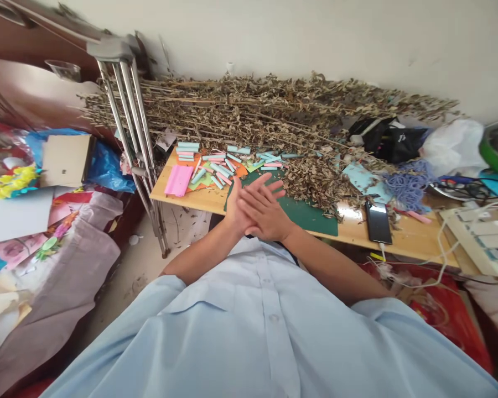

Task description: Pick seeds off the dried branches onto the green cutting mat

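My left hand (pixel 235 207) and my right hand (pixel 266 213) are pressed palm to palm above the table's front edge, fingers stretched out and crossing at an angle. Neither holds any object that shows. Beneath and to the right of them lies a dark green mat (pixel 311 217). Just beyond, small blue and pink paper rolls (pixel 218 168) lie scattered on coloured sheets, with a pink paper stack (pixel 178 180) at their left. Crumbled dry leaves (pixel 311 185) are heaped on the mat's back part.
Long dried plant stalks (pixel 240 110) line the wall. Crutches (pixel 128 110) lean at the table's left. A phone (pixel 378 222) on a cable, blue yarn (pixel 409 185) and a power strip (pixel 481 237) are at the right. A cloth-covered surface with crafts stands at the left.
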